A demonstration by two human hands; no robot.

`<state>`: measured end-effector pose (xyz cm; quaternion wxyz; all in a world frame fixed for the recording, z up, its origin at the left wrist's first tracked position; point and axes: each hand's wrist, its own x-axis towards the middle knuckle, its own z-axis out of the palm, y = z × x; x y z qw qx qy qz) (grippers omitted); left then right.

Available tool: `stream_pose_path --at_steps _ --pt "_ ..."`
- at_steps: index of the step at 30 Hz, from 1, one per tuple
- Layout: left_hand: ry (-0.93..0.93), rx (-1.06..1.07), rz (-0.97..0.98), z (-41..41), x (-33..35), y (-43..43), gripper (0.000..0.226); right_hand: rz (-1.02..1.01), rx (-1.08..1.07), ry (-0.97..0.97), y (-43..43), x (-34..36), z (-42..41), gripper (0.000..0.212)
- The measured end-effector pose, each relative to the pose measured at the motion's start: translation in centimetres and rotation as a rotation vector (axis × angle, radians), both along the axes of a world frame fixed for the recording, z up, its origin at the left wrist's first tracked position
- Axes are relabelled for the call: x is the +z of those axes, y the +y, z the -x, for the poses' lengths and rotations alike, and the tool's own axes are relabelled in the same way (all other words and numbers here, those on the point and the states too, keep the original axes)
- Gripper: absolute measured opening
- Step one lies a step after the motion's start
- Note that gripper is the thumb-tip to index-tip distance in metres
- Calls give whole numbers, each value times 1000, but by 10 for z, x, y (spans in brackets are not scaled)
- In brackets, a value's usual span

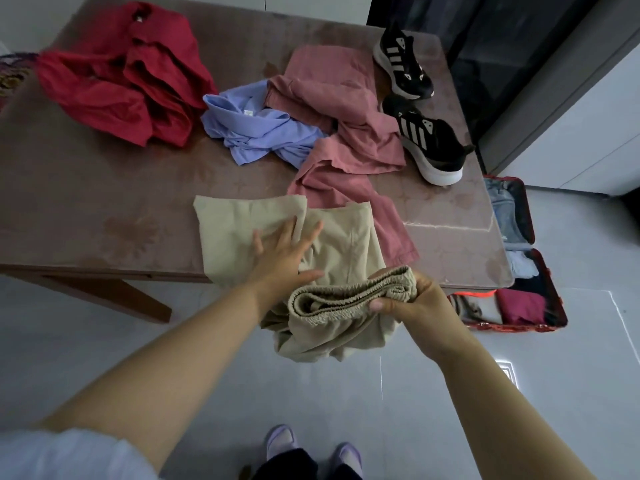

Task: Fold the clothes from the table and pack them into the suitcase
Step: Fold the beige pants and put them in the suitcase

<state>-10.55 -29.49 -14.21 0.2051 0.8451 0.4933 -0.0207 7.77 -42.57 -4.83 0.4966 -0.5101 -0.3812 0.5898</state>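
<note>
Position of beige trousers (346, 237): near edge of table (104, 188), legs flat on top, elastic waistband (332, 299) hanging off the edge. Left hand (282, 252): fingers straight and spread, pressing the legs down. Right hand (415, 299): fingers curled round the bunched waistband. Probably light, limp, not slippery; grip at waistband and hems, support the middle against sagging.

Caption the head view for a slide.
Left hand presses beige fabric trousers flat on the brown table while right hand grips their bunched elastic waistband.
</note>
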Motion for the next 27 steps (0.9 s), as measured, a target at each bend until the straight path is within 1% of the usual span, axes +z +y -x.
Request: stream_pose_path --at_steps 2,4,6,8,9,11,12,13,14,16,17,20,21,23,24,25,27 --pt "56 -28 -81 -6 -11 -6 77 -8 -2 5 -4 -3 -3 28" --pt "46 -31 -155 -8 -21 -10 68 -16 -4 -3 -8 -3 -6 28" --pt "-33 -23 -227 -6 -27 -14 70 -8 -13 -13 -13 -5 -10 26" --pt "-116 -18 -279 -6 -29 -20 62 -1 -13 -18 -19 -7 -14 19" --pt "-162 -5 -268 -7 -31 -20 55 4 -8 -13 -21 -8 -15 16" --pt "-231 -2 -232 -9 -29 -21 44 5 4 -10 -26 -8 -17 24" --pt "-258 -28 -217 -9 -27 -22 41 -4 -2 -18 -29 -8 -17 21" --pt "-274 -46 -222 -9 -27 -24 40 -16 -8 -18 -32 -6 -17 15" --pt "-264 -65 -225 -8 -26 -26 40 -24 -11 -18 -34 -5 -17 16" --pt "-287 -80 -198 -4 -22 -31 41 -23 -23 -19 -40 -5 -18 25" --pt "-322 -80 -214 -2 -19 -34 41 -28 -25 -18 -42 -6 -19 26" --pt "-400 -107 -252 5 -12 -48 37 -58 -1 4 -52 -9 -20 18" --pt "-409 -129 -251 8 -12 -54 37 -63 10 4 -55 -9 -20 22" --pt "-372 -207 -195 13 -11 -70 38 -51 36 16 -62 -7 -19 35" --pt "-368 -222 -119 15 -9 -79 38 -50 40 25 -65 -6 -19 38" --pt "-393 -185 -12 15 -4 -89 37 -55 46 33 -68 -4 -19 38" --pt "-432 -52 288 14 13 -107 35 -64 40 41 -74 1 -16 37"
